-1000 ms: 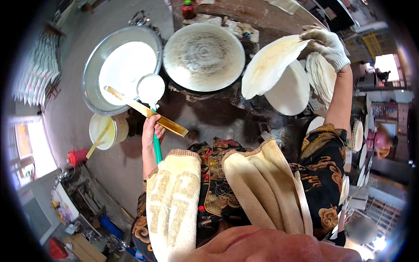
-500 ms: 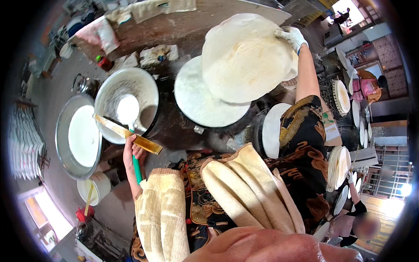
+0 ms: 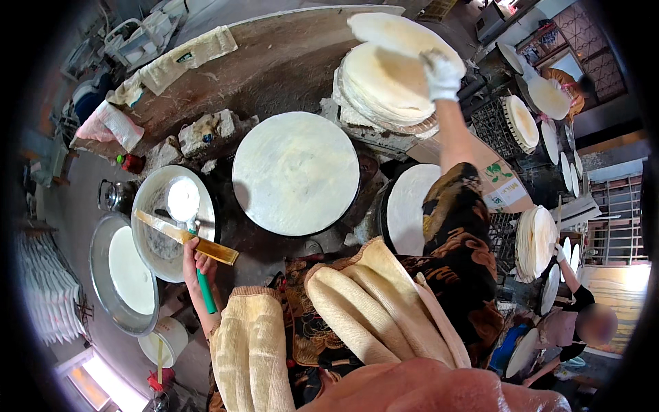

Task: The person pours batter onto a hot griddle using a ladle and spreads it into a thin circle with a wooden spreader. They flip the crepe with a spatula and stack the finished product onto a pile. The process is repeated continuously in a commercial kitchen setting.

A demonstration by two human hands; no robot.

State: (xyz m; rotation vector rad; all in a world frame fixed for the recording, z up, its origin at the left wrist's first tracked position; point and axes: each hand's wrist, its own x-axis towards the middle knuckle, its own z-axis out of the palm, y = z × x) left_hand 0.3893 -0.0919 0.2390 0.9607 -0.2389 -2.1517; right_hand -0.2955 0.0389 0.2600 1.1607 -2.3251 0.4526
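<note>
My left hand [image 3: 199, 261] is closed round a ladle by its green handle [image 3: 206, 292] and a flat wooden spreader [image 3: 185, 237]. The ladle's bowl [image 3: 183, 199], bright with white batter, is over a wide metal basin [image 3: 145, 226]. My gloved right hand [image 3: 443, 77], somewhat blurred, grips the near edge of a thin round pancake [image 3: 395, 33]. That pancake hangs tilted above a stack of similar pancakes [image 3: 384, 89]. In front of me lies a round griddle [image 3: 296, 173] with a whitish surface. A second round griddle [image 3: 412, 209] is partly hidden by my right sleeve.
A larger metal basin [image 3: 96, 268] of white batter stands at the left, with a white bucket [image 3: 165, 340] below it. A kettle [image 3: 117, 196] sits behind the basins. At the right are a cardboard box [image 3: 504, 182], another pancake stack [image 3: 535, 244] and a co-worker [image 3: 556, 326].
My right hand has carried the pancake from over the griddle to the far right, above the stack. The griddle now shows whole. My left hand keeps the ladle and spreader over the basin.
</note>
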